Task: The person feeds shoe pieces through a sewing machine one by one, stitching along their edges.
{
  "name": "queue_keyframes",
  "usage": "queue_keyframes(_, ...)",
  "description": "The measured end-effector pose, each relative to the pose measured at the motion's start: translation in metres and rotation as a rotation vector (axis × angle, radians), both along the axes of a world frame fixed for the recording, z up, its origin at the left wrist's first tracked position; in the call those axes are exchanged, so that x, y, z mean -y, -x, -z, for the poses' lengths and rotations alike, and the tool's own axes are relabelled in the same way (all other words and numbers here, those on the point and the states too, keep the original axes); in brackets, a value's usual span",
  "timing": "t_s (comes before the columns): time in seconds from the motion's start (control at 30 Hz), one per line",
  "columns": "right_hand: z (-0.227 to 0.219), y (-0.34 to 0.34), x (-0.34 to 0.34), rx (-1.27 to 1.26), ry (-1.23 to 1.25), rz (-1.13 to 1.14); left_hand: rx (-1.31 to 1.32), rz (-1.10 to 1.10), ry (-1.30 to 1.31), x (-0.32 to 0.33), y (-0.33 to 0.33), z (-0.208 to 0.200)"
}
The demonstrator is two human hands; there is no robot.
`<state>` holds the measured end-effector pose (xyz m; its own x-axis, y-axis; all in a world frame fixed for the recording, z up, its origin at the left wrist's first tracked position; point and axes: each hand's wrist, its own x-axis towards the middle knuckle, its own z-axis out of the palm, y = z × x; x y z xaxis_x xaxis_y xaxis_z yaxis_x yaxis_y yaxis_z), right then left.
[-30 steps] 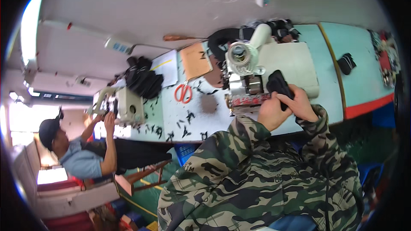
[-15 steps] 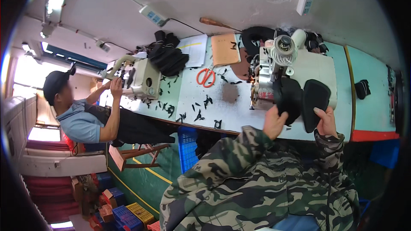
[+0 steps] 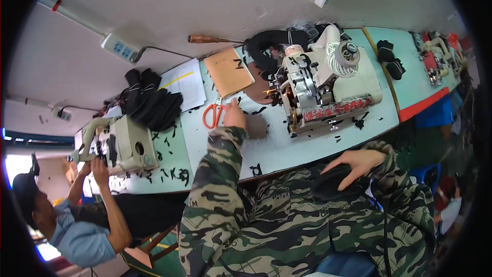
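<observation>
My left hand [image 3: 235, 115] reaches over the pale tabletop, right beside the orange-handled scissors [image 3: 214, 115]. Its fingers are mostly turned from view, and whether they touch the scissors I cannot tell. Low at my lap, my right hand [image 3: 359, 163] holds a dark, soft-looking black piece [image 3: 330, 185] against my camouflage jacket, thumb and forefinger spread across it. Part of that piece is hidden by the hand. Beyond it on the table stands a cream sewing machine [image 3: 328, 79] with a coil of white cord on top.
Papers [image 3: 185, 84], an orange-brown notebook [image 3: 228, 72] and a screwdriver [image 3: 205, 39] lie near the wall. Black scraps are scattered about. At left, a person in light blue works at another machine [image 3: 130, 143], beside stacked black pieces [image 3: 148, 102]. A red edge strip [image 3: 423, 104] lines the right-hand table.
My left hand has let go of the black pieces and moved left to the scissors. My right hand has lowered a black piece to my lap. The view has swung right.
</observation>
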<state>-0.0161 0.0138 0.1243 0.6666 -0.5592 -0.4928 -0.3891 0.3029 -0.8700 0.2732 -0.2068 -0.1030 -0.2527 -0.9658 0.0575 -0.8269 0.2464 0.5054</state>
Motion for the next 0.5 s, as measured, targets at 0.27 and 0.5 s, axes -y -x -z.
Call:
queue_keyframes(0.27,0.01,0.001,-0.021,0.086,-0.217,0.344,0.02,0.366,-0.083,-0.046,0.009,0.025)
queue_keyframes(0.5,0.023,-0.01,-0.019,0.396,0.039,0.695,-0.372,0.633,-0.085,-0.154,0.077,-0.171)
